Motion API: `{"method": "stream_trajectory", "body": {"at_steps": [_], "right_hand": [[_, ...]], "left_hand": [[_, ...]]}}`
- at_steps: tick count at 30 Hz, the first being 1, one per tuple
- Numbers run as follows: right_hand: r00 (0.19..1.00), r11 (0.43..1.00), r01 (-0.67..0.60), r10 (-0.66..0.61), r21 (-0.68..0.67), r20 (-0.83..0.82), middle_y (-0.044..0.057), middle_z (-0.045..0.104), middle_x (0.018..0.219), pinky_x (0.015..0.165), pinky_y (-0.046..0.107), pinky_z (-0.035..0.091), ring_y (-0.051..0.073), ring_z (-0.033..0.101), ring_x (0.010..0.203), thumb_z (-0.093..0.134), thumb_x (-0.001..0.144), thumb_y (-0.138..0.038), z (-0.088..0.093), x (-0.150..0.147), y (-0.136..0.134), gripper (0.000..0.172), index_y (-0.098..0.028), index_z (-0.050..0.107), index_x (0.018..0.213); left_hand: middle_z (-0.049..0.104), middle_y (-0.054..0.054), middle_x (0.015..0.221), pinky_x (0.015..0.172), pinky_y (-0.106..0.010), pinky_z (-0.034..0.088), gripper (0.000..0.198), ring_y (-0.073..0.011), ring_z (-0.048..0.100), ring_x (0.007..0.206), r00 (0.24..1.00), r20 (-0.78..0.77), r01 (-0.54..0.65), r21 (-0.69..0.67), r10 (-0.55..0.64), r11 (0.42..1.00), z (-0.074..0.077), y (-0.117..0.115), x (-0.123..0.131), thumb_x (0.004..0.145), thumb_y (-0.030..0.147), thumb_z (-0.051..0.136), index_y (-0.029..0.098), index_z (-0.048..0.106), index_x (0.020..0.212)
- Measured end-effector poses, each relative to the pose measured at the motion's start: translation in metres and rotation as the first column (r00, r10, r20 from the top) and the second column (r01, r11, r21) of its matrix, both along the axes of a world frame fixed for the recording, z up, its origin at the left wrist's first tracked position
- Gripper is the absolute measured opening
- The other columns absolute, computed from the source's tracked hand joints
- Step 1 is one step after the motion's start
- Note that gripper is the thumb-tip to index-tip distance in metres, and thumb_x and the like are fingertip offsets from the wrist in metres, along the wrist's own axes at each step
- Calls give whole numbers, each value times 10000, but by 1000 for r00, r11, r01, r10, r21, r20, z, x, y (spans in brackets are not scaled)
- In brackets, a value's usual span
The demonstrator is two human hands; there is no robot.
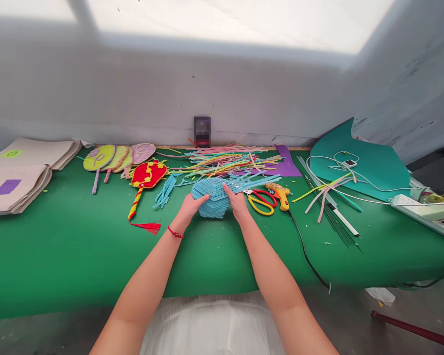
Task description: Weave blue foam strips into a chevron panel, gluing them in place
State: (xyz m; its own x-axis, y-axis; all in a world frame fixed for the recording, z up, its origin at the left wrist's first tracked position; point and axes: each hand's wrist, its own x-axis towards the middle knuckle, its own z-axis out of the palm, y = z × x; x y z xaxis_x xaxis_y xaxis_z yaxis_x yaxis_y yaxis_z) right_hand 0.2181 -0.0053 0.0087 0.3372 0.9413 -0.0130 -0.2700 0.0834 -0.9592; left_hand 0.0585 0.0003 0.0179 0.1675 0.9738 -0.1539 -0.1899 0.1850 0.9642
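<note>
Left of the blue woven panel (214, 199), which lies mid-table on the green cloth (59, 246), lie finished fans (107, 158) and a red tasselled fan (148, 175). The left hand (191, 206) grasps the panel's left edge. The right hand (239, 201) clasps its right edge, fingers on top. The panel looks largely built, though loose strips (222, 162) behind it suggest more could go on. Right of it sit scissors (261, 201) and a glue gun (279, 193). The hands hide its underside and side edges.

Bare forearms; red cord bracelet (175, 232) on left wrist; white garment (210, 325) below.
</note>
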Motion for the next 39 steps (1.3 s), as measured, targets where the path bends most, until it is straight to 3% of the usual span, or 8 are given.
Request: {"method": "stream_trajectory", "body": {"at_steps": [11,19,39], "right_hand": [[956,956,-292,292,11,-40,43,687,1101,976,398,453,244,606,1073,791,574,-329,6,0,-7,454,-206,662,992],[957,959,-280,275,-51,-90,36,715,987,935,394,463,244,623,1012,752,568,-288,3,3,-4,310,-192,671,852],[953,952,-301,297,-63,-58,51,696,1072,942,405,465,253,605,1072,759,589,-305,8,0,-8,378,-200,661,938]], "left_hand": [[686,-135,1106,932,-455,474,558,-336,610,1071,997,58,-52,-36,54,998,0,1,-3,523,391,834,124,699,994],[693,-129,1090,935,-451,468,570,-334,607,1074,1000,-8,6,41,-6,999,2,0,-3,513,363,842,129,699,1012],[685,-132,1109,928,-451,474,589,-336,606,1077,997,-64,-30,55,34,998,2,0,-2,536,378,829,131,683,1051]]}}
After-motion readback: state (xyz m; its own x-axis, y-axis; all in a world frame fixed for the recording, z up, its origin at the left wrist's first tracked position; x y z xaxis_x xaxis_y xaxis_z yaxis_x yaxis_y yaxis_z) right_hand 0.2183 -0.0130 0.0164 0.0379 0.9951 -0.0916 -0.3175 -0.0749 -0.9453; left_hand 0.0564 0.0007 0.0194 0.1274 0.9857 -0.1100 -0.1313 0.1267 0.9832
